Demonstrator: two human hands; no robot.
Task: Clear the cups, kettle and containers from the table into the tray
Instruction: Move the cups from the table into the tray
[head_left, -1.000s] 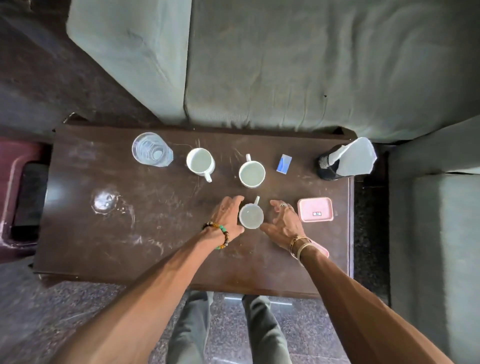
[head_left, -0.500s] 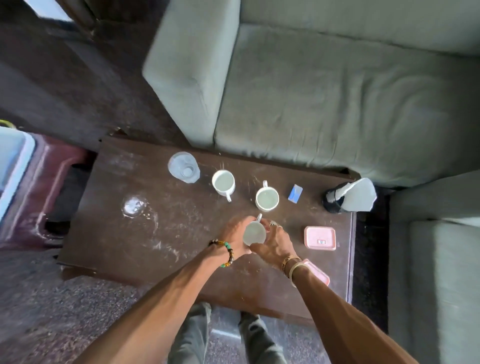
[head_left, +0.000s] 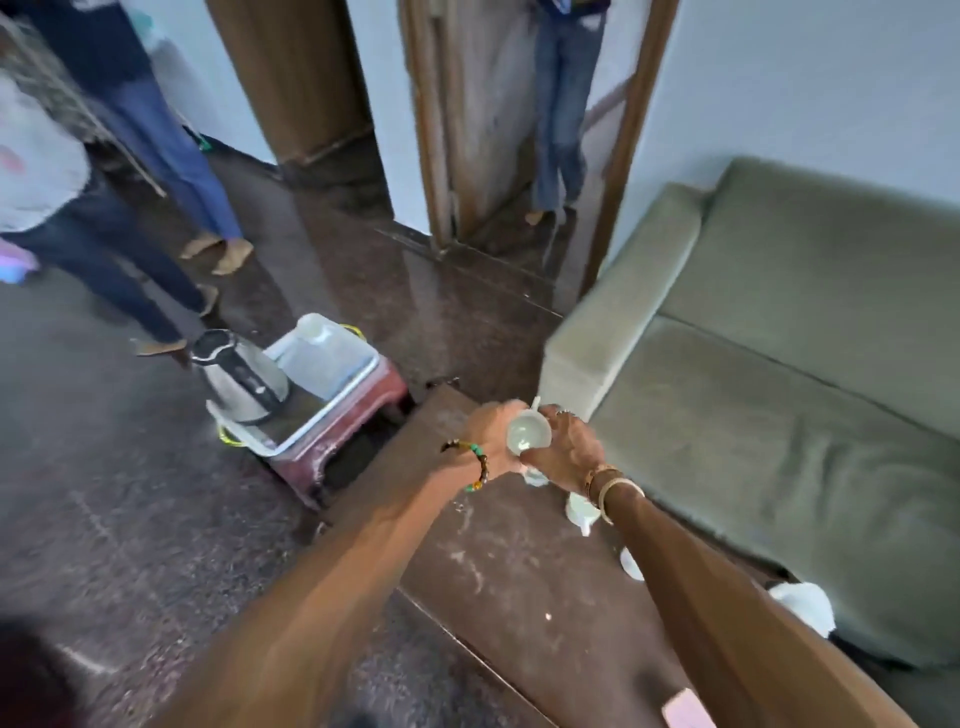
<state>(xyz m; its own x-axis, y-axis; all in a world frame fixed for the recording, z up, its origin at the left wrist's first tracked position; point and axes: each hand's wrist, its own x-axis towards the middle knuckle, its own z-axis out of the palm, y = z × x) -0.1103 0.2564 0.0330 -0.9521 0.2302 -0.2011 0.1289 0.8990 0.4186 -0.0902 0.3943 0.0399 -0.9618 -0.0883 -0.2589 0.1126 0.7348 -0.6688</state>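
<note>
At the far left we see the legs of people (head_left: 130, 171) standing on the dark floor, blurred. Next to them a steel kettle (head_left: 239, 376) stands upright at the near end of a white-rimmed tray (head_left: 340, 397). A translucent container (head_left: 322, 353) fills the tray's far end, just beside the kettle. The tray rests on a low red stool (head_left: 363, 410), which stands at the left edge of the dark brown table (head_left: 493, 571).

Above the table's far left corner we find the left hand (head_left: 491, 436), beaded bracelet (head_left: 478, 465) at the wrist, its fingers curled round the left side of a white cup (head_left: 527, 434). The cup is lifted off the surface and tilted so that we look into it, its handle pointing away from us. The right hand (head_left: 566, 449) wraps the cup's right side and underside, fingers curled against it.

Under the right wrist and forearm, two more cups (head_left: 582, 512) sit along the table's right edge, partly hidden. A pink container (head_left: 685, 709) lies towards the near end of the table, cut off by the frame. Along the table's right edge runs a grey-green sofa (head_left: 779, 415).
</note>
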